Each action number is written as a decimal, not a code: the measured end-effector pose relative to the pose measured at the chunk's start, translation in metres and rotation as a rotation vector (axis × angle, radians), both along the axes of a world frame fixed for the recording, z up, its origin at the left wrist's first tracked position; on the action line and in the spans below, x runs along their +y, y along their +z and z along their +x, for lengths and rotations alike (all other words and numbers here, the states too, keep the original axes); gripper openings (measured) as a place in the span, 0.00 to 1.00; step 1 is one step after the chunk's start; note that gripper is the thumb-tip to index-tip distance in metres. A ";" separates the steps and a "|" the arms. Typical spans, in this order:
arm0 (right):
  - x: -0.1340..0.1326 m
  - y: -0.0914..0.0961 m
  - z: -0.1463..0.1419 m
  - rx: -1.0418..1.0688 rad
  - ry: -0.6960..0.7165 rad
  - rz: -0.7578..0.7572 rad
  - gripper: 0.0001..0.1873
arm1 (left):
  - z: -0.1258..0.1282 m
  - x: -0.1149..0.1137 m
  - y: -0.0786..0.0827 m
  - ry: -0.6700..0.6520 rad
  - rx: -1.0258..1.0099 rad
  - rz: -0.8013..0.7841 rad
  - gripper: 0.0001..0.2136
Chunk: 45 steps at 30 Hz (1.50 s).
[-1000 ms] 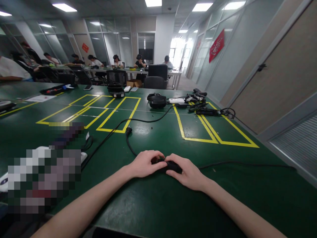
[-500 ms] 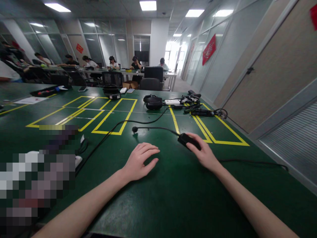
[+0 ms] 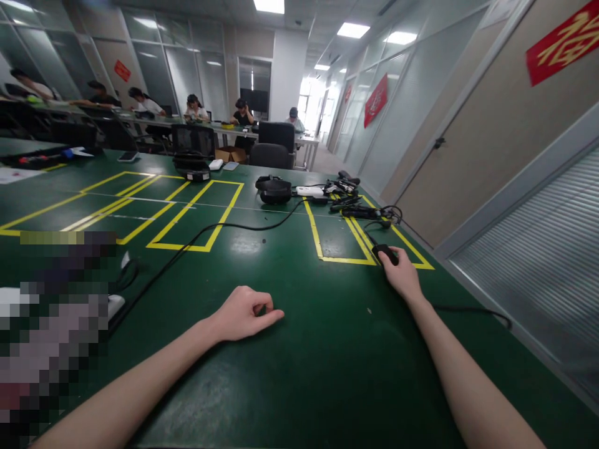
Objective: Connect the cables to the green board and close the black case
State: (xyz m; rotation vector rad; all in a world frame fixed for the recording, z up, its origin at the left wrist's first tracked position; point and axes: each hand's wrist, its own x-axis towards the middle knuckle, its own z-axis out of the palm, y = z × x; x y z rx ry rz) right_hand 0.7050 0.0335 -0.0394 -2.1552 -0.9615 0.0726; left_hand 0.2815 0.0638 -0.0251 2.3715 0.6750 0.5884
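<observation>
A small black box sits in my right hand, with the thumb across its top and the fingers around its far side. From the box a thin cable runs to a round black tip near the clutter at the table's far right. My left hand rests on the green table, empty, its fingers loosely curled and the thumb held apart from them.
Yellow tape outlines mark the table. A black headset, a white power strip and tangled cables lie toward the back. A long black cord crosses leftward. Blurred-out items fill the left. People sit beyond.
My right hand has carried the black box rightward and farther off, and its cable tip has swung to the far side. My left hand's fingers have curled more. The view has turned right.
</observation>
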 end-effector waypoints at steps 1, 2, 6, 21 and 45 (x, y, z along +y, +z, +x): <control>-0.001 -0.002 0.004 -0.008 -0.024 -0.033 0.30 | 0.000 0.000 0.000 0.000 -0.001 -0.014 0.19; -0.001 -0.003 0.009 -0.016 -0.044 -0.059 0.30 | 0.000 -0.001 0.000 -0.003 -0.001 -0.024 0.20; -0.001 -0.010 0.021 -0.055 -0.096 -0.124 0.31 | -0.001 -0.001 0.000 -0.013 -0.007 -0.025 0.21; 0.000 -0.021 0.040 -0.099 -0.093 -0.033 0.32 | -0.002 0.000 -0.002 -0.003 0.018 0.003 0.21; -0.006 -0.022 0.045 0.131 -0.142 0.144 0.55 | -0.001 0.000 -0.004 0.013 0.058 0.011 0.19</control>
